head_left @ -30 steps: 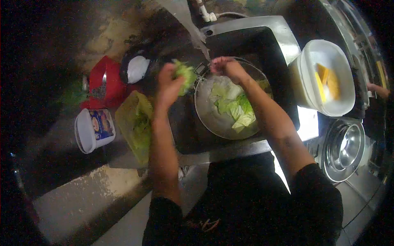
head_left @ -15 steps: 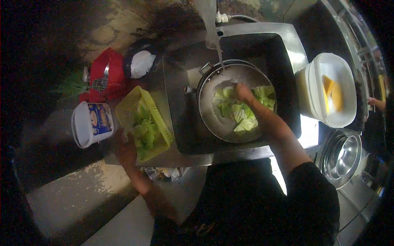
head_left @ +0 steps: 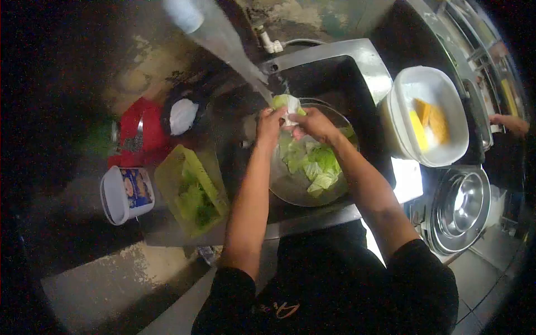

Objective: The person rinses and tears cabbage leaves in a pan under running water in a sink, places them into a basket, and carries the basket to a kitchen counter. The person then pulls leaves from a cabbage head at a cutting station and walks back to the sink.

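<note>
A pale green and white lettuce leaf (head_left: 287,105) is held between both hands at the far left rim of a round metal pan (head_left: 285,187). My left hand (head_left: 269,124) grips its left side, and my right hand (head_left: 317,124) grips its right side. Water falls from the tap hose (head_left: 226,42) beside the leaf. More torn green leaves (head_left: 318,166) lie in the pan, which stands in the dark sink (head_left: 245,184). Left of the sink, a yellow-green basket (head_left: 170,178) contains leafy greens (head_left: 195,204).
At left are a white tub (head_left: 113,198), a red bag (head_left: 146,124) and a white object (head_left: 183,116). White containers (head_left: 397,120) with yellow sponges (head_left: 432,123) sit right of the sink, above metal bowls (head_left: 463,209). Another person's hand (head_left: 511,124) shows at far right.
My left hand has moved from beside the basket to the pan's far rim. My right hand has risen from the leaves in the pan, and both now hold a leaf near the water.
</note>
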Available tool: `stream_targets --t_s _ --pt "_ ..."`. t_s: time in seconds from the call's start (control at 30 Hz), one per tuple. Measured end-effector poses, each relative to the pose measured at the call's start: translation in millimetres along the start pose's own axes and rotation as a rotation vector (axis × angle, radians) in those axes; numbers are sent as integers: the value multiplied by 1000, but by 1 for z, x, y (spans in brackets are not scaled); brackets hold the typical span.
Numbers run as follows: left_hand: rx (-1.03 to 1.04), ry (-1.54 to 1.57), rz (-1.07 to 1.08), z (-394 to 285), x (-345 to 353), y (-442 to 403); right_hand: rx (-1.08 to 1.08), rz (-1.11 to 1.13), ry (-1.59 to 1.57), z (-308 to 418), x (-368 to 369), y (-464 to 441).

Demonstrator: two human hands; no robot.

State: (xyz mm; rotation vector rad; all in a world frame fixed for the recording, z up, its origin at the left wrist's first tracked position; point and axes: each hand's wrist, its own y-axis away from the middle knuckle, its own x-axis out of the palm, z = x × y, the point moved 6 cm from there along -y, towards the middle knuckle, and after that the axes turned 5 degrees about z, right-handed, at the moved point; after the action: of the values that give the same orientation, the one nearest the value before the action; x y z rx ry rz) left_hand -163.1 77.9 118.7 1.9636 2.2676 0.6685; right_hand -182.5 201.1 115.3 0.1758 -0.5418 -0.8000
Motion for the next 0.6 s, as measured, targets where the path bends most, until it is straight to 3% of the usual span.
stream_targets --t_s 0.23,0.33,0.43,0.53,0.6 --pt "101 -177 -117 -11 13 -22 -53 31 -379 -14 -12 10" --pt "-12 -156 -35 -7 9 -25 -41 -14 -267 -22 -27 4" --pt "-64 -61 52 -8 6 -24 -91 -34 -454 -17 -26 12" --pt "-55 114 110 -10 3 -15 -81 1 -424 -48 -36 0" --pt "-36 221 121 -16 3 -3 -8 -85 13 -89 -52 -27"
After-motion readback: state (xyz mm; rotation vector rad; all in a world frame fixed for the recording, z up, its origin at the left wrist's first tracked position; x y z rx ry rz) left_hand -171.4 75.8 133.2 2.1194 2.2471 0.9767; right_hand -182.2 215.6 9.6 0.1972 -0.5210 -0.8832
